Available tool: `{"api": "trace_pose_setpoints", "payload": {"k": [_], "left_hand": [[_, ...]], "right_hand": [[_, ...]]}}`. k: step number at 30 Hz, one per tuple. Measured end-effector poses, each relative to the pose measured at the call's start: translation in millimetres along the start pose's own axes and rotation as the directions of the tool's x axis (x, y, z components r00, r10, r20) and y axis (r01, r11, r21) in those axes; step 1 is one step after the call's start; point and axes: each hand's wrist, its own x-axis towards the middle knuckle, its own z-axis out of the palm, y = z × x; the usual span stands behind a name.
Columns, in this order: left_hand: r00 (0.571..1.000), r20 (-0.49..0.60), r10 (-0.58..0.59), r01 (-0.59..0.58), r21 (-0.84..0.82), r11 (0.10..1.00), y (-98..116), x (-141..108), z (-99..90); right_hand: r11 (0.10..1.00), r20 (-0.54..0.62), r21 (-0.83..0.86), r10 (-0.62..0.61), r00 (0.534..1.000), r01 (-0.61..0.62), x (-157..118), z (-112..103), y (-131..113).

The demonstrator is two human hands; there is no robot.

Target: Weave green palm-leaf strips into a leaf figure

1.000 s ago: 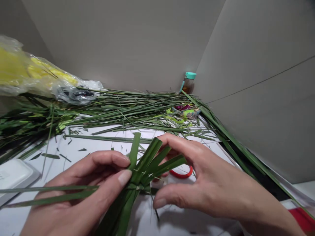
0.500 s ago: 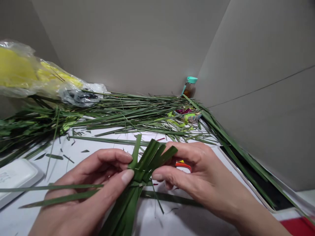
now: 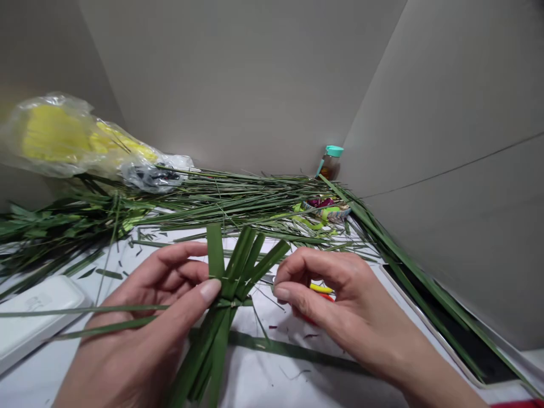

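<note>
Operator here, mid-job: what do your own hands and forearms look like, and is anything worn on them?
Your bare left hand and bare right hand show no gloves, rings, watch or bracelet. No sleeve appears on the forearms within view. The fingernails are short and look unpainted.

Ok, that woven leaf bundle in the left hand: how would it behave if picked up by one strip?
The woven leaf bundle probably weighs little: the left hand pinches it with just thumb and fingers. Its upright strips look fairly stiff, standing unsupported. It looks loosely woven, so pulling one strip might slide it out.
</note>
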Motion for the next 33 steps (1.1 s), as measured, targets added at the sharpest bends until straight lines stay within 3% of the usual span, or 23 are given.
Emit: {"api": "trace_pose_setpoints", "payload": {"k": [7,11,16,24,33], "left_hand": [[0.993,0.106,-0.045,0.053,-0.071,0.996,-5.1,0.7,-1.3],[0.997,0.059,-0.04,0.048,-0.132,0.99,4.3,0.5,2.4],[0.996,0.009,-0.085,0.085,-0.2,0.976,13.6,3.9,7.6],[0.997,0.077,-0.009,0.019,-0.133,0.991,0.4,5.1,3.9],[0.986,0.153,-0.058,0.082,-0.151,0.985,10.7,15.3,-2.8]], "right_hand": [[1.0,-0.04,0.001,0.001,0.999,-0.001,-4.4,13.9,1.6],[0.998,0.049,0.041,0.054,0.997,-0.056,-4.9,5.6,2.3],[0.998,0.027,0.002,0.064,0.998,-0.064,-1.3,-3.4,4.2],[0.998,-0.035,0.025,0.06,0.998,-0.059,1.2,17.1,5.4],[0.976,0.117,0.192,0.083,0.99,-0.104,-0.5,5.4,8.5]]}}
